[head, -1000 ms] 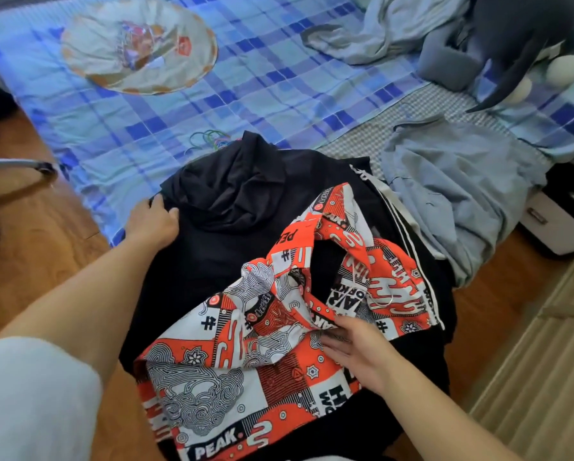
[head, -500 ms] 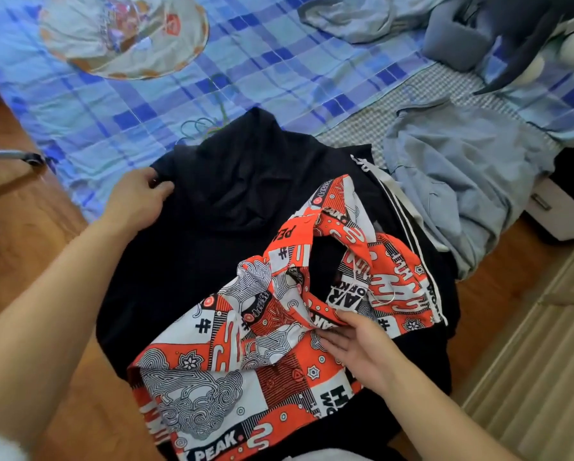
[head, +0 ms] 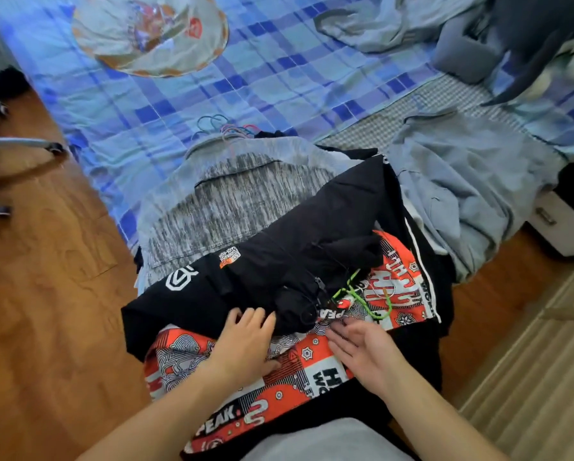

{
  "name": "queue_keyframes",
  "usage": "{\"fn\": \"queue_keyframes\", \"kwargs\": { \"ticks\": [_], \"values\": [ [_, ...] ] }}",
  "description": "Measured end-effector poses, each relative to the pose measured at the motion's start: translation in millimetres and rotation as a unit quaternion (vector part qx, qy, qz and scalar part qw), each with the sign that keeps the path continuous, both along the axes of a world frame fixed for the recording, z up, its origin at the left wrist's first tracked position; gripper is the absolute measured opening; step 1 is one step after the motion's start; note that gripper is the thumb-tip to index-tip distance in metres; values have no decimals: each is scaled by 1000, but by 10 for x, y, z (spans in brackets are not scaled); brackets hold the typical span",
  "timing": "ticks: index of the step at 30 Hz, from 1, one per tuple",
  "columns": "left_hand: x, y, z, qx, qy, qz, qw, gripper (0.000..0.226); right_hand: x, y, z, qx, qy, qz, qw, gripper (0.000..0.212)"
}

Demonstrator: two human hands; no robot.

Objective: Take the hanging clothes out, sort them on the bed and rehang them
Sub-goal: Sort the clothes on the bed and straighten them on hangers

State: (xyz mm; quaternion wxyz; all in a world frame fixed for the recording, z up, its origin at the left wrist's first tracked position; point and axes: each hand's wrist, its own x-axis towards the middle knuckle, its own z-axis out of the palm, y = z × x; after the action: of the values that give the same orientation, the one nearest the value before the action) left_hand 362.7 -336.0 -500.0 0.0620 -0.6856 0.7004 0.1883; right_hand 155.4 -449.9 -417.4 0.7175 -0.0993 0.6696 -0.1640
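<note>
On the blue checked bed [head: 279, 78] beside wooden floor [head: 46, 311], my black jacket [head: 279, 257] lies slanting lower-left to upper-right across the orange printed shirt [head: 315, 361], left hand [head: 245, 347] seemingly pressing flat, right hand [head: 365, 354] open, holding nothing.

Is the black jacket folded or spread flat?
Folded: the black jacket lies doubled over in a thick band across the orange patterned shirt.

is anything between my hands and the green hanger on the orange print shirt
Mostly no. The green hanger lies exposed on the orange print shirt, just beyond the right hand. The folded black jacket sits between it and the left hand.
</note>
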Motion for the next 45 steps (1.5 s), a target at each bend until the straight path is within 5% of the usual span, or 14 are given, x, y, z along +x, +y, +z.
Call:
{"fn": "queue_keyframes", "kwargs": {
  "ticks": [3, 10, 26, 29, 31, 36, 39, 41, 43, 45],
  "values": [
    [-7, 97, -22, -4, -27, -21, 999, 101, 69, 1, 56, -4, -3, 32, 999, 47],
    [-92, 39, -23, 13, -51, -22, 998, 64, 41, -11, 99, -15, 6, 48, 999, 47],
    [-128, -327, 157, 73, -82, 7, 994, 49, -153, 13, 129, -14, 14, 62, 998, 42],
    [45, -435, 436, 113, -4, 11, 994, 56, -256, 2, 169, -13, 1, 51, 999, 38],
    [167, -468, 776, 150, 124, 60, 979, 51, -309, 13, 209, -16, -11, 49, 999, 36],
    [246, -488, 1612, 92, 483, 244, 836, 57, -249, 41, 460, -61, -106, 90, 988, 38],
    [73, -433, 1765, 65, 560, 296, 771, 49, -48, 63, 746, -133, -182, 137, 965, 38],
    [-124, -395, 1735, 92, 553, 275, 781, 48, 118, 71, 819, -187, -193, 152, 951, 50],
    [-306, -331, 1650, 136, 541, 242, 794, 60, 209, 34, 716, -185, -118, 122, 968, 66],
    [-477, -246, 1533, 178, 569, 247, 763, 59, 122, -11, 596, -151, -54, 41, 986, 44]
  ]
}}
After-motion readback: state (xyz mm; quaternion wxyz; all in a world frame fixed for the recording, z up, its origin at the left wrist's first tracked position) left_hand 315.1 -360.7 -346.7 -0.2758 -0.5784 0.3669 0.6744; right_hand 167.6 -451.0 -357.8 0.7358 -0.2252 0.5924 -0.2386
